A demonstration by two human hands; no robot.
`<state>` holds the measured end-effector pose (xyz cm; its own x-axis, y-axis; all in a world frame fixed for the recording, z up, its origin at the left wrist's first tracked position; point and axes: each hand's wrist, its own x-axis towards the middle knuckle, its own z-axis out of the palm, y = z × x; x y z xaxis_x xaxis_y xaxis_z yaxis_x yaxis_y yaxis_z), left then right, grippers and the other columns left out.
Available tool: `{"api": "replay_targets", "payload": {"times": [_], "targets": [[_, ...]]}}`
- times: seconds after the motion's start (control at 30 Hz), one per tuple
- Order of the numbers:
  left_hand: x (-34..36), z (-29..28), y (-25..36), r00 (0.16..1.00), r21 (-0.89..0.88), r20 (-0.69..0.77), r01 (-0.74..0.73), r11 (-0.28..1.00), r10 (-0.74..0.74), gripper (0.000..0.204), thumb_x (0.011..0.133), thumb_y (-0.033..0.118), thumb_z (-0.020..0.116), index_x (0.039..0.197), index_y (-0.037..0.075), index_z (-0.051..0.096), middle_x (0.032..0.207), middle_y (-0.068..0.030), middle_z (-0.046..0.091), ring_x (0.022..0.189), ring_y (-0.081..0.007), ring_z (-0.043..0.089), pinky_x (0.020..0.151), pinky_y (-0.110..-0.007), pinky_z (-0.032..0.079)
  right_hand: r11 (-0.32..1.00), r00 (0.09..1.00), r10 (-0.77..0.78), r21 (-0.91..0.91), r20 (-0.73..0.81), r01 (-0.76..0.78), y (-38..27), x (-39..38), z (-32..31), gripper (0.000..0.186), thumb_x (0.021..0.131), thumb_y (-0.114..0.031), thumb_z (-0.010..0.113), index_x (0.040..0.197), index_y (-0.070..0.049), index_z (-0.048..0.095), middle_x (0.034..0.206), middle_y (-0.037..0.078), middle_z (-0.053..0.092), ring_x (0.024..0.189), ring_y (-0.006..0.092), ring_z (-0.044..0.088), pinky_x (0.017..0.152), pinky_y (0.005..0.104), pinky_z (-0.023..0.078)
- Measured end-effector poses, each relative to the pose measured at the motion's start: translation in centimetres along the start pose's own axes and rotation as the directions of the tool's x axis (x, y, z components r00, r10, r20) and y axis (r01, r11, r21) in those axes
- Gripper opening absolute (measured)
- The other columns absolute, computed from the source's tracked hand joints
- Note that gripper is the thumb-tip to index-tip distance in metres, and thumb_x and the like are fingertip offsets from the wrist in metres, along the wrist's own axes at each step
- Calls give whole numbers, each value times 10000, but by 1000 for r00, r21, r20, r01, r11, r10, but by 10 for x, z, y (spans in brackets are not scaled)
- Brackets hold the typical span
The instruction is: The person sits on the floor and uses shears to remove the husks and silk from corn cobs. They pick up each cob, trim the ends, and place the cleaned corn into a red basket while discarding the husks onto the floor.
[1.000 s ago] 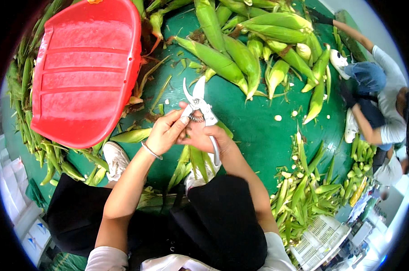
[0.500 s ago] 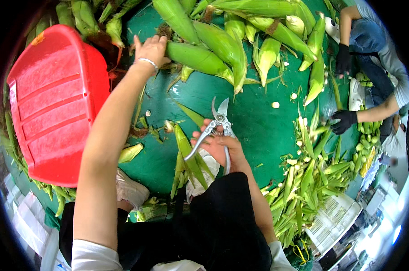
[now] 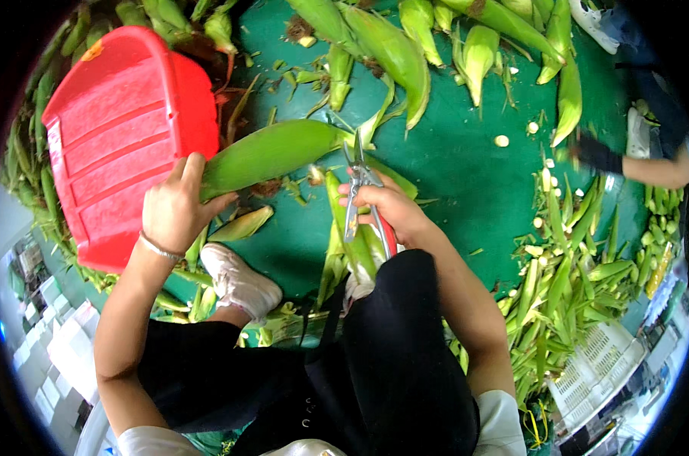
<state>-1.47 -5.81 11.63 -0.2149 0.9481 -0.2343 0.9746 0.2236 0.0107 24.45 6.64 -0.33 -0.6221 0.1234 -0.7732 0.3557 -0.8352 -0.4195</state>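
My left hand (image 3: 176, 205) grips one end of a long green unhusked corn ear (image 3: 272, 153), which lies sideways in the air beside the red basin. My right hand (image 3: 384, 199) holds silver pruning shears (image 3: 360, 178) with red on the handle, blades pointing up beside the ear's right-hand end; whether they touch it I cannot tell. Below my right hand are loose green husk leaves (image 3: 334, 235) over my shoe.
A red plastic basin (image 3: 116, 137) stands left on the green floor (image 3: 474, 190). Corn ears (image 3: 382, 53) lie heaped at the top; husk trimmings (image 3: 557, 289) and a white crate (image 3: 592, 372) are at right. A co-worker's gloved hand (image 3: 599, 156) reaches in at upper right.
My left hand left the shears, reached to the corn heap and brought an ear back toward me. The shears in my right hand have turned more upright, handles closer together.
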Motion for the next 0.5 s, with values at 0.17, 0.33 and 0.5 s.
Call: {"api": "replay_targets", "payload": {"times": [0.17, 0.33, 0.5], "targets": [[-54, -31, -8, 998, 114, -52, 39, 993, -33, 468, 667, 297, 784, 945, 58, 493, 799, -107, 571, 633, -304, 611, 490, -378, 483, 995, 983, 63, 70, 173, -76, 32, -11, 39, 587, 763, -142, 537, 1325, -71, 382, 1187, 105, 547, 1099, 212, 541, 869, 408, 439], [-95, -43, 1, 1000, 127, -24, 9, 992, -6, 491, 661, 282, 795, 981, 33, 519, 839, -129, 569, 659, -318, 616, 535, -382, 501, 990, 993, 3, 138, 116, -19, 51, 7, 63, 552, 762, -130, 543, 1289, -43, 401, 1146, 127, 551, 1055, 234, 563, 864, 410, 463], [-108, -38, -4, 996, 114, -34, -81, 990, 85, 511, 644, 252, 799, 1002, 9, 527, 827, -113, 532, 640, -291, 607, 532, -358, 497, 959, 991, -69, 282, 113, 35, 71, 9, 73, 314, 801, -168, 572, 1065, -25, 478, 799, 76, 560, 663, 176, 584, 577, 326, 486]]}}
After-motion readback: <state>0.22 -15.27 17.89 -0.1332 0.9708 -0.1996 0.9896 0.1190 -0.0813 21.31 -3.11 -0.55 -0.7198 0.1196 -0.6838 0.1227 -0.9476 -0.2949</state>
